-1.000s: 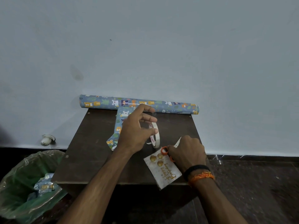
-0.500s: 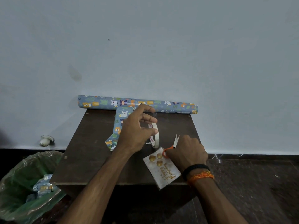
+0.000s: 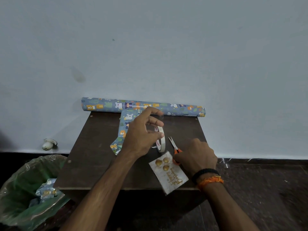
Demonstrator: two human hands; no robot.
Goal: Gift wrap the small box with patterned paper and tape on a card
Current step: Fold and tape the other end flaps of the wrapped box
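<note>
Dark wooden table (image 3: 93,157) against pale wall (image 3: 166,47), green-lined bin (image 3: 25,189) beside.

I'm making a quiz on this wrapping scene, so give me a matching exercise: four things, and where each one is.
Things:
1. paper roll
2. scissors
3. card
4. bin

Places:
A. on the floor, left of the table
B. at the table's near edge
C. in the right hand
D. at the table's far edge, by the wall

Pairs: 1-D, 2-C, 3-B, 4-A
</note>
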